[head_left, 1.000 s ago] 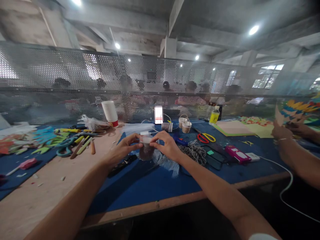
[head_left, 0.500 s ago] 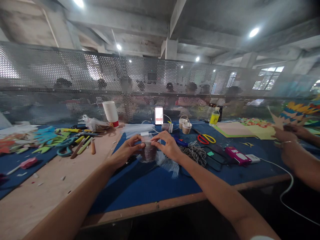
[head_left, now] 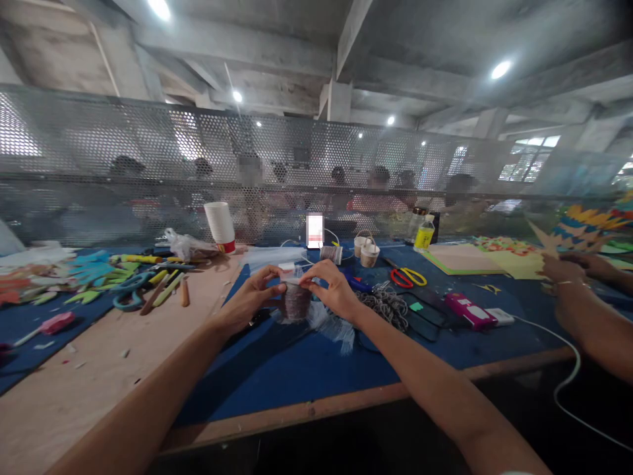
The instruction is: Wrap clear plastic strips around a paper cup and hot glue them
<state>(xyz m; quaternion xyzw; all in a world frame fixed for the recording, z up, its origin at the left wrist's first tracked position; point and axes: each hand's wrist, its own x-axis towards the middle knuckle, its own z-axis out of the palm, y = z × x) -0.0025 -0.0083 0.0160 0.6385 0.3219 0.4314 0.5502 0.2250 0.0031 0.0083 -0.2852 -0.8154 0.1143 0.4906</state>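
A small cup (head_left: pixel 295 305) wrapped round with brownish cord stands upright between my two hands, its pale rim uppermost. My left hand (head_left: pixel 262 290) pinches the rim from the left with thumb and forefinger. On the right, the fingers of my right hand (head_left: pixel 329 285) close on the same rim. The cup's far side is hidden. Clear plastic film or fine pale strands (head_left: pixel 336 330) lie on the blue mat (head_left: pixel 277 376) just right of it. Behind my right hand sits a spool of cord (head_left: pixel 331 253).
Small baskets (head_left: pixel 369 254), scissors (head_left: pixel 408 277), tangled grey cord (head_left: pixel 388 310) and a magenta box (head_left: pixel 469 311) lie to the right. Stacked paper cups (head_left: pixel 220 226) and teal scissors (head_left: pixel 132 290) are at left. A phone (head_left: pixel 315 231) stands behind. A co-worker's hands (head_left: pixel 568 270) are far right.
Both hands keep their hold on the cup's rim, with barely any finger movement. The whole view has shifted very slightly.
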